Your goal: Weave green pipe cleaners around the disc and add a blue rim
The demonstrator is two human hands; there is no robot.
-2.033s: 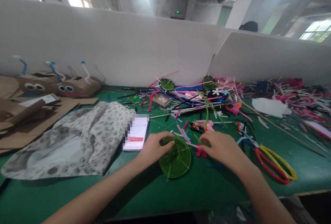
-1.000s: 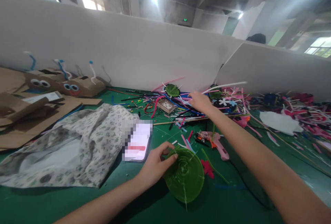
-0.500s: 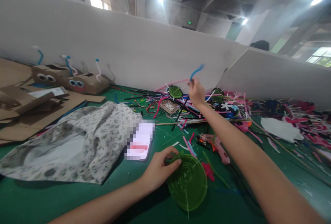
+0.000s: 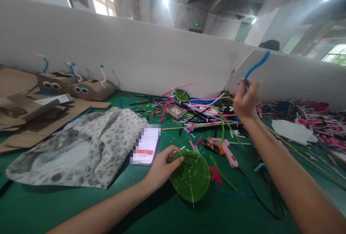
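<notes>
My left hand (image 4: 162, 167) rests on the green table and pinches the left rim of a round green woven disc (image 4: 190, 175) lying flat in front of me. My right hand (image 4: 245, 101) is raised above the table with its fingers closed on the lower end of a blue pipe cleaner (image 4: 256, 65), which curves up and to the right. Below it lies a heap of coloured pipe cleaners (image 4: 205, 106). A pink glue gun (image 4: 223, 148) lies just right of the disc, beside a small red flower piece (image 4: 215, 174).
A phone (image 4: 146, 144) lies left of the disc, partly on a patterned grey cloth (image 4: 78, 151). Cardboard pieces with googly eyes (image 4: 78, 89) stand at the far left. White partition boards (image 4: 151, 61) close the back. More craft scraps (image 4: 302, 118) cover the right side.
My right hand pulled a blue pipe cleaner out of the heap and has swung it up and to the right. My left hand stays on the green disc.
</notes>
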